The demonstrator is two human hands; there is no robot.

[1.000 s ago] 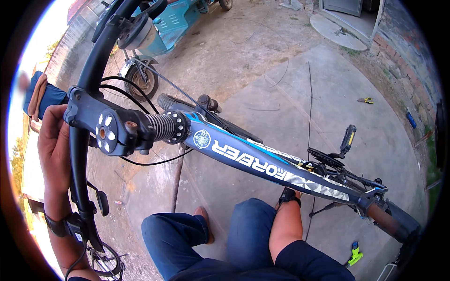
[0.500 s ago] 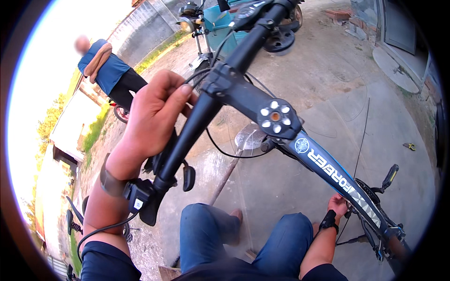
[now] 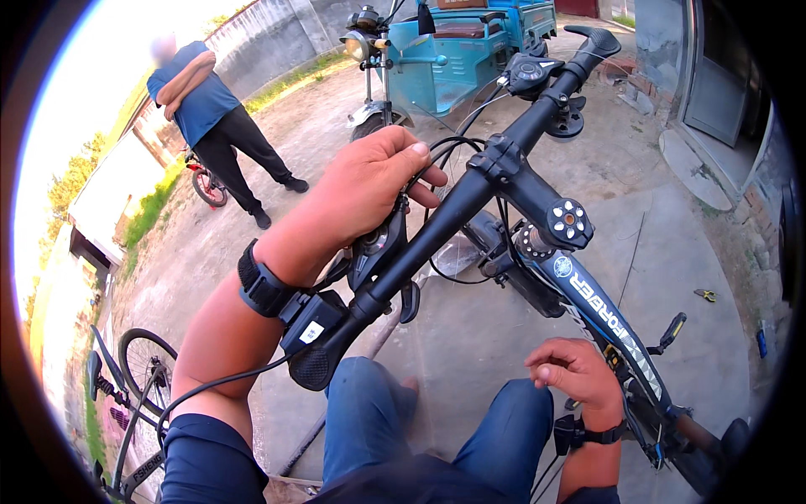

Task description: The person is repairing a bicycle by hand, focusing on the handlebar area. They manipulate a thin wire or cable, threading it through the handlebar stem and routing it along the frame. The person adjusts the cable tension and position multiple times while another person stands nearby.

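Note:
A bicycle stands before me, its black handlebar [image 3: 437, 231] running diagonally up to the right. My left hand [image 3: 369, 185] is above the left half of the bar, thumb and fingers closed on a thin black cable [image 3: 443, 144] that loops beside the stem [image 3: 525, 186]. Under that wrist are the left grip [image 3: 312, 366] and a brake lever [image 3: 410, 302]. My right hand [image 3: 578, 374] is low beside the dark frame tube [image 3: 620, 329], above my right knee. Its fingers are loosely bent and apart, and nothing shows in them.
A person in a blue shirt [image 3: 197, 97] stands at the far left, arms crossed. Behind is a turquoise cargo tricycle [image 3: 470, 63]. Another bicycle [image 3: 149, 361] is at the lower left. Pliers [image 3: 705, 295] lie on the concrete to the right; a long handle [image 3: 304, 447] lies by my left leg.
My right hand has come up and away from the lower frame near the crank. The view has shifted, showing more of the handlebar and tricycle. My left hand still pinches the cable.

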